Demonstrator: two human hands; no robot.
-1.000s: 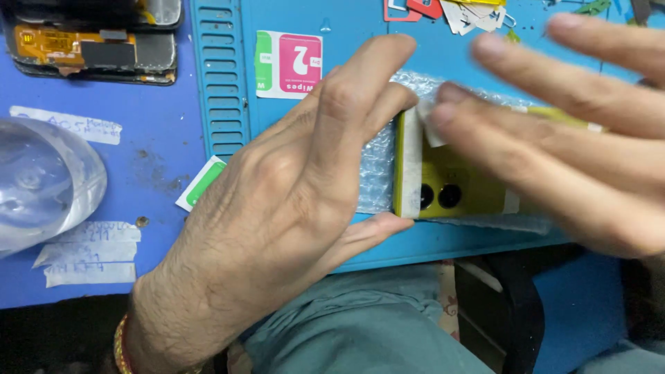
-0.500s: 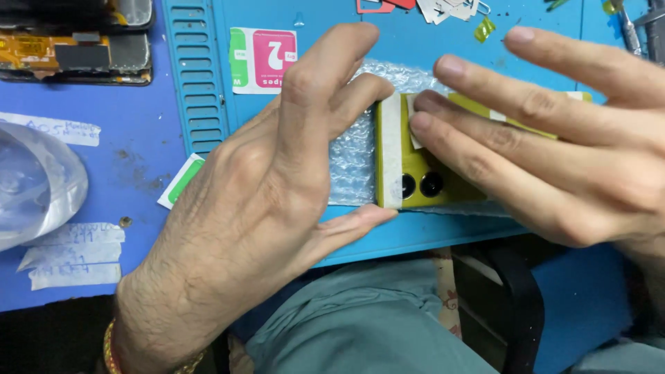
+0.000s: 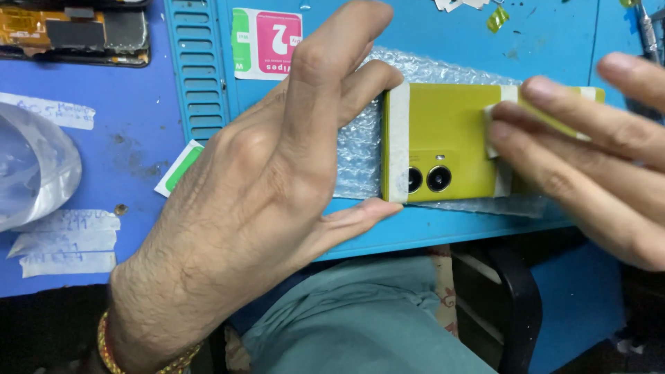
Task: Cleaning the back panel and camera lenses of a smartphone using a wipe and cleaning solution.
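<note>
Left hand (image 3: 256, 208): fingers spread, thumb and fingertip bracing the camera end of a yellow-green flat phone (image 3: 443, 142), not clasping it. Right hand (image 3: 589, 152): fingers extended, pressing a white tape strip (image 3: 500, 138) across the phone's back. Beneath them the phone is lying on a clear bubble-wrap sheet (image 3: 360, 156), on the blue worktop mat (image 3: 415, 41). Beyond the left fingers, a pink-and-green wipe packet (image 3: 267, 43).

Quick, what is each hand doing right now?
Left hand: open, thumb and fingertips bracing the end of the yellow-green phone.
Right hand: open, fingers pressing flat on the phone's back.
</note>
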